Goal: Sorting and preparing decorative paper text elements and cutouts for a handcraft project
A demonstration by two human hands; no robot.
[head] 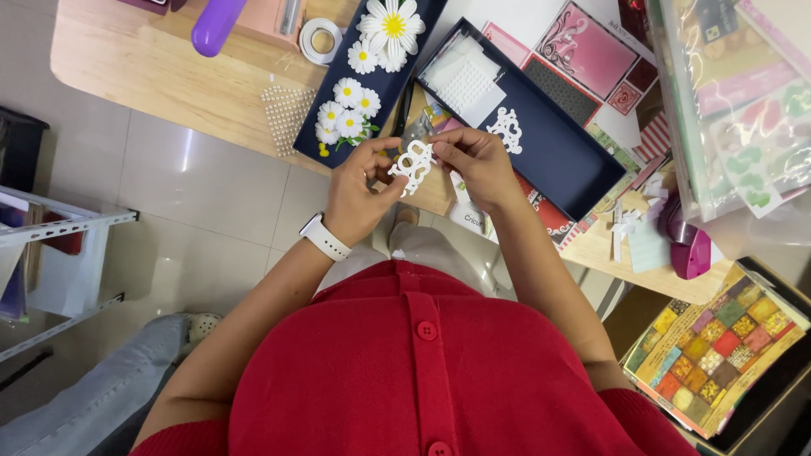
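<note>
The white lacy paper cutout (413,165) was held above the near edge of the wooden table (169,80), pinched from both sides; the left hand (359,190) gripped its left rim between thumb and forefinger, the right hand (477,165) its upper right rim with fingertips pressed together; its long axis ran roughly upright, slightly tilted; both hands were equally near; beyond lay the dark blue box lid (566,160) holding a second white cutout (505,128), with the daisy-decorated navy card (372,76) to the left.
</note>
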